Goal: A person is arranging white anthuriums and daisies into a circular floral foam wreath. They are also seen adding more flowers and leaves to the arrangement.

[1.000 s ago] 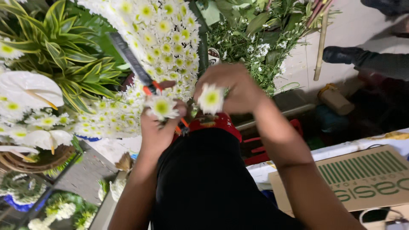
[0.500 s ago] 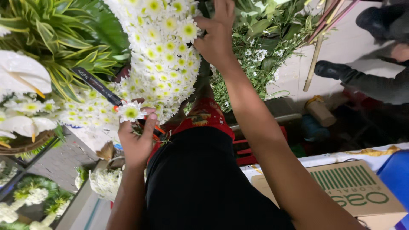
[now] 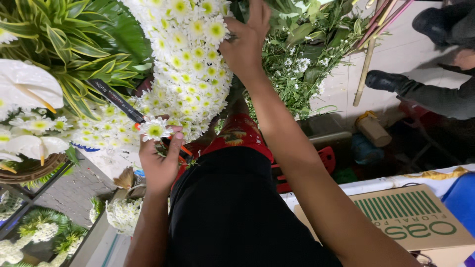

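The big wall of small white and yellow daisies (image 3: 190, 69) stands in front, the right hand (image 3: 246, 42) presses fingers into its top, and the left hand (image 3: 159, 160) has a tight grip on one white daisy (image 3: 155, 129) and black cutters (image 3: 116, 101), which could slip and snap stems.

The right hand (image 3: 246, 42) rose from chest height into the daisy arrangement (image 3: 190, 69).

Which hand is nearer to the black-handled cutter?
Left. The left hand grips the black-handled cutter along with a loose white daisy; the right hand is up on the white daisy arrangement, well away.
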